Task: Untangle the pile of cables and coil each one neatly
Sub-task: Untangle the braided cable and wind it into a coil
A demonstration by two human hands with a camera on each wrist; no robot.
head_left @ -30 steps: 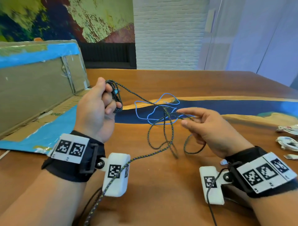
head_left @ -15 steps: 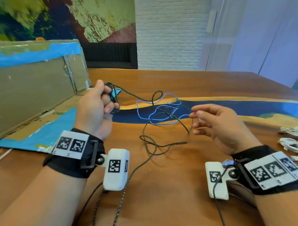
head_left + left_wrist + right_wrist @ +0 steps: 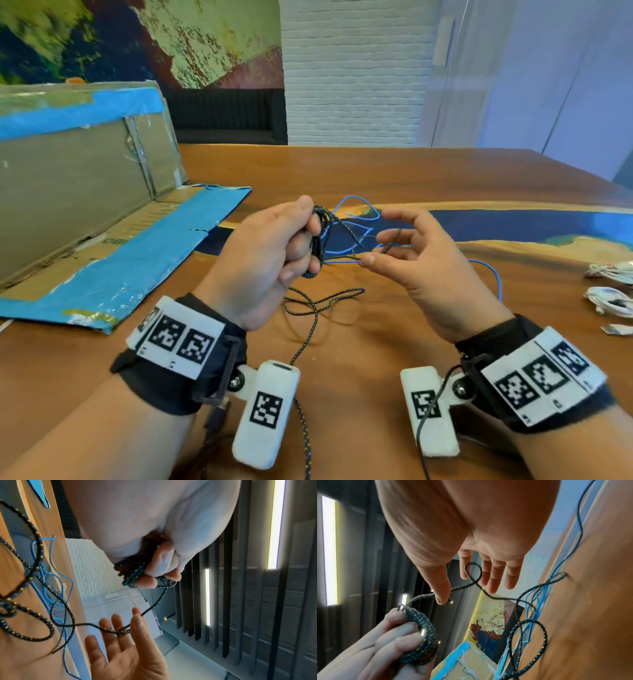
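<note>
Gripping a small bundle of finished loops of the braided dark cable (image 3: pixel 320 240), the left hand (image 3: pixel 260 260) is held above the wooden table (image 3: pixel 359 359), its fingers curled tight round the coil. From that coil one strand runs right to the right hand (image 3: pixel 421 263), whose fingers (image 3: pixel 493 577) are spread and nearly straight; the strand makes a small loop across them and lies over them rather than being pinched, as both wrist views show. More of this cable hangs down from the hands and lies in loose, crossing loops on the table just near of them, then trails toward the near edge between the two wrists. A thin blue cable (image 3: pixel 356 205) lies slack on the table just beyond the hands, still crossing the braided strands, with one run curving away to the right. A flattened cardboard box with blue tape (image 3: pixel 102 240) sits at the left, and coiled white cables (image 3: pixel 609 298) rest at the far right edge
</note>
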